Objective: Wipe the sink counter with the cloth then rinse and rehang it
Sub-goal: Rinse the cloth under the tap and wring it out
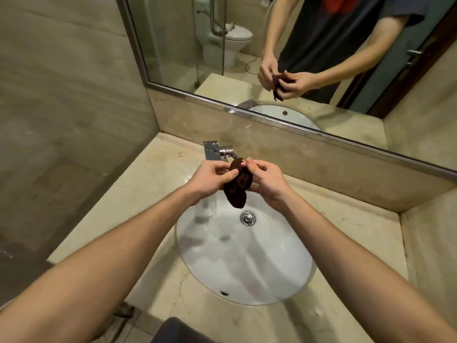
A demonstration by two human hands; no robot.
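View: your one head camera, wide-angle, no second view to overlap | Facing: forward and steeply down over the sink [247, 256] from the near counter [153, 184] edge | Range: close, your forearms enter from the near corners | Far: mirror [247, 58] tilts across the top, reflecting your torso.

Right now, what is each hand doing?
Left hand: closed on the small dark brown cloth.
Right hand: pinching the same cloth's top edge.

Faucet [218, 151] behind sink [272, 280], mirror [296, 58] above
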